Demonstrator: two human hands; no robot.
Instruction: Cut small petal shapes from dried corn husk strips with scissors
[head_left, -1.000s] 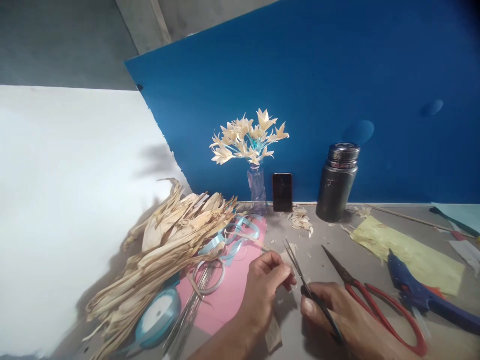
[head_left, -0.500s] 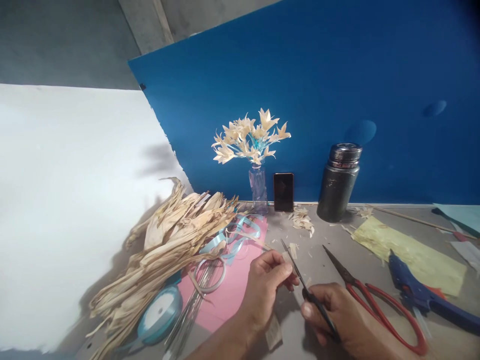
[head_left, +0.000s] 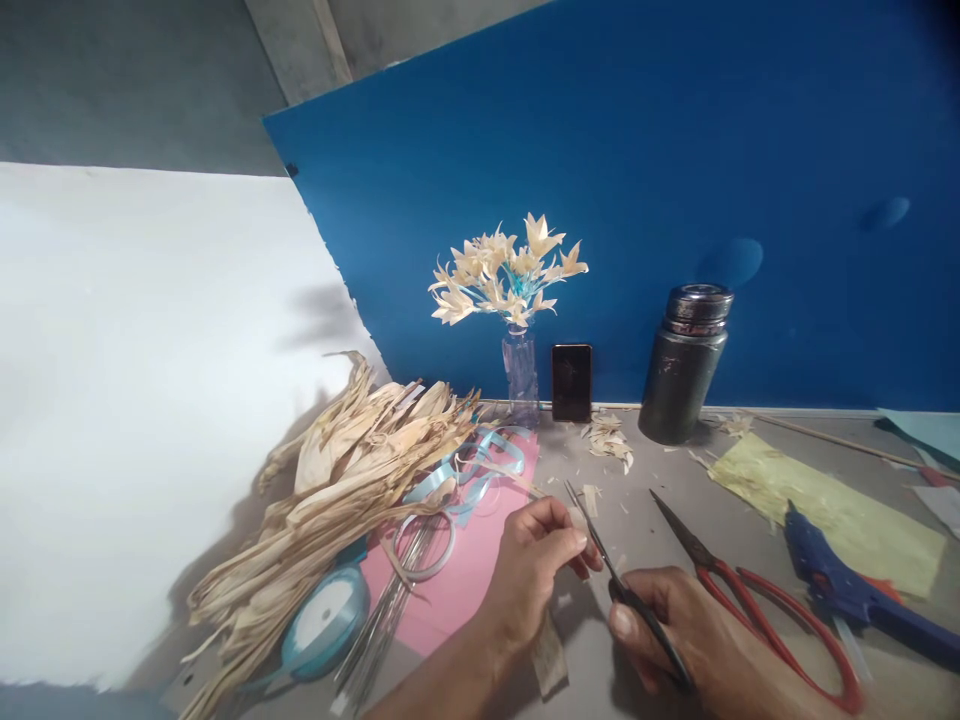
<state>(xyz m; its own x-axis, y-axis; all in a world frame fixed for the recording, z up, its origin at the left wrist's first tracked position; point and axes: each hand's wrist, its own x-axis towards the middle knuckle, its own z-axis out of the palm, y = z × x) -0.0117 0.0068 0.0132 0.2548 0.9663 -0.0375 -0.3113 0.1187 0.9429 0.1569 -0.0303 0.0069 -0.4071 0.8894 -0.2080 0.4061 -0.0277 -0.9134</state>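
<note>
My left hand (head_left: 534, 560) is closed in a pinch on a small pale piece of corn husk (head_left: 578, 520). Black-handled scissors (head_left: 600, 545) are gripped in my right hand (head_left: 667, 615), their blades pointing up and away, close beside the husk piece and the left fingertips. Whether the blades touch the husk is hard to make out. Below my left wrist a husk strip (head_left: 550, 662) lies on the table. Red-handled scissors (head_left: 720, 575) rest just right of my right hand.
Left lie a heap of dried corn husks (head_left: 360, 450), a blue ribbon roll (head_left: 326, 620), thin wires (head_left: 390, 610) and pink paper (head_left: 457, 590). Husk flowers (head_left: 502, 265) stand in a clear bottle (head_left: 519, 370), near a phone (head_left: 571, 383) and dark flask (head_left: 684, 370). A blue glue gun (head_left: 832, 580) lies right.
The view has shifted slightly, so everything sits a little further right. Both hands keep nearly the same pose, with the scissors still beside the husk piece.
</note>
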